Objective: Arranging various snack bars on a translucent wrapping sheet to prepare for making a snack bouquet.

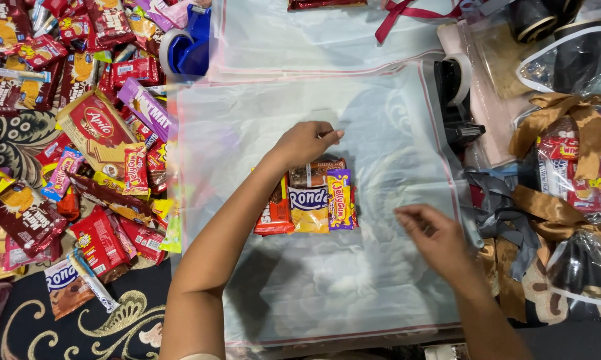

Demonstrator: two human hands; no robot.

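Looking down through the head camera, I saw my left hand (305,142) resting over the top edge of a small stack of snack packets (308,197), its fingers loosely curled and pinching nothing that I could make out. The packets lay side by side in the middle of a clear plastic sheet (380,287) with a thin red border, spread flat on the surface below me. My right hand (434,235) hovered just right of the stack, fingers half open and holding nothing, apart from the packets. The two hands were well apart, one on each side of the bundle. A heap of loose snack packets (67,133) covered the area to the left of the sheet. A blue tape dispenser (188,41) sat at the sheet's upper left corner, a black tape dispenser (455,100) at its right edge, and gold ribbons (567,113) lay further right.
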